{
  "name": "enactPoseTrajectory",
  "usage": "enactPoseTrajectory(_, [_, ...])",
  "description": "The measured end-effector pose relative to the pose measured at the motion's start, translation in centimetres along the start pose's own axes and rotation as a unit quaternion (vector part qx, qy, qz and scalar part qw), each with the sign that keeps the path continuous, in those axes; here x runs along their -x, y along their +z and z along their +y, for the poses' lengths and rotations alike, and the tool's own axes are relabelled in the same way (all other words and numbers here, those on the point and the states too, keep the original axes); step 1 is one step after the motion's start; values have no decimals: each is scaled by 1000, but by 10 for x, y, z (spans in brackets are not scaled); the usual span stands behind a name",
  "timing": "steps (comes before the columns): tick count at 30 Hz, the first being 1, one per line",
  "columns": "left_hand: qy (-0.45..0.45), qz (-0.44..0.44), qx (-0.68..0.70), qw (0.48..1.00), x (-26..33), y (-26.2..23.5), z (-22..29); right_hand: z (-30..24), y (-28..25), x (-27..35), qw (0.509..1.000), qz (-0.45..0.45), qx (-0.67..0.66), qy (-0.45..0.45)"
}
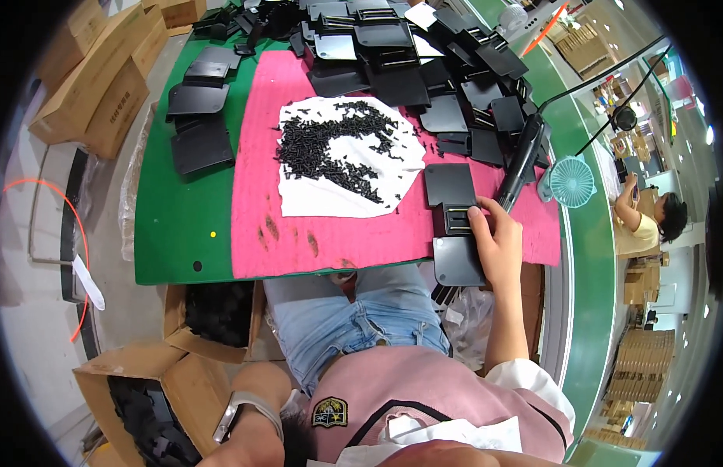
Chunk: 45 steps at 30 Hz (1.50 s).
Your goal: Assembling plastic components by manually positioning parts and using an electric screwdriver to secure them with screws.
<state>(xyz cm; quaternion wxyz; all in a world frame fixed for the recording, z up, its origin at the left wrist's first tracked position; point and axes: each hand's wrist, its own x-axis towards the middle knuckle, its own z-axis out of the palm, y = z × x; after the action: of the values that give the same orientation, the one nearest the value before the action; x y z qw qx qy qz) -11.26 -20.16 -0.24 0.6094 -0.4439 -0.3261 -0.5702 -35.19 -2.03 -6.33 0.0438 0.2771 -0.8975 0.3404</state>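
R hand (497, 245): I see it at approx. 3 o'clock of frame centre, resting on a black bracket (457, 233) that lies at the R edge of the pink mat (330, 237). Thumb pressed onto the slotted mid section of the bracket; remaining fingers wrap its R side. Grip = pinching the bracket edge, fingers close together, not spread. Bracket lies flat, long axis 12–6 o'clock, lower end overhanging the table (178, 226) edge toward my lap.

L hand: only the forearm w/ wristband (248, 412) shows at approx. 7 o'clock, low in frame; the hand itself is out of view, so I cannot tell its grip.

Surroundings: white cloth (350, 191) w/ a heap of small black screws (330, 148) sits at 12 o'clock, well apart from the R hand. Pile of black brackets (423, 54) at 12–1 o'clock. Power screwdriver (523, 159) lies just beside the bracket, at 1 o'clock of the R hand. Teal fan (571, 180) at 2 o'clock.
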Motion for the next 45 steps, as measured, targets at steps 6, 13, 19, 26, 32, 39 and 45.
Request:
enactPoseTrajectory(6, [-51,-58,-5,997,0,-8,4,2,-1,-21,987,26,156,-42])
enactPoseTrajectory(13, [-145,-117,-177,967,46,-44,47,-10,2,-23,964,79,175,-185])
enactPoseTrajectory(19, [-585,404,-412,570,197,-140,149,-102,37,53,941,-34,-32,-335])
enactPoseTrajectory(26, [-544,358,-721,236,406,-206,274,-192,161,73,803,-174,24,-569])
enactPoseTrajectory(32, [-674,359,-636,107,474,-287,283,-198,178,53,830,-166,70,-527])
enactPoseTrajectory(39, [-670,-30,-741,15,595,-347,252,-181,158,57,841,-176,102,-501])
enactPoseTrajectory(45, [-741,-105,-663,17,588,-384,206,-175,211,21,823,-221,115,-511])
